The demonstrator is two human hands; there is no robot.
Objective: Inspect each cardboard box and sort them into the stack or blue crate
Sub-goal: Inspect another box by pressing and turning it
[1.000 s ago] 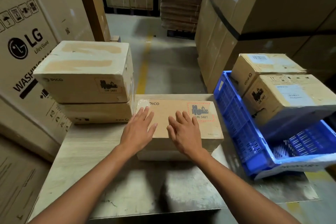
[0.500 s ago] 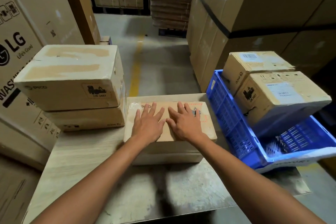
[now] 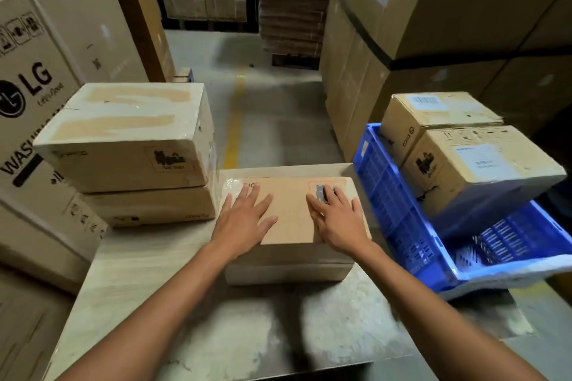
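Note:
A flat cardboard box [image 3: 292, 213] lies in the middle of the table [image 3: 139, 281], with a red-framed label at its far right corner. My left hand [image 3: 244, 223] rests flat on its top at the left, fingers spread. My right hand [image 3: 339, 219] lies flat on the right side, fingertips over the label. A stack of two boxes [image 3: 130, 145] stands at the table's left. The blue crate [image 3: 399, 213] on the right holds two tilted cardboard boxes [image 3: 476, 164].
Large LG appliance cartons [image 3: 34, 77] wall in the left side, and tall strapped cartons [image 3: 433, 25] rise behind the crate. A concrete aisle with a yellow line [image 3: 235, 120] runs away beyond the table. The table's near part is bare, worn metal [image 3: 247, 328].
My hands have slid apart on the box top, the left toward its left edge and the right toward the label. The box stays in place.

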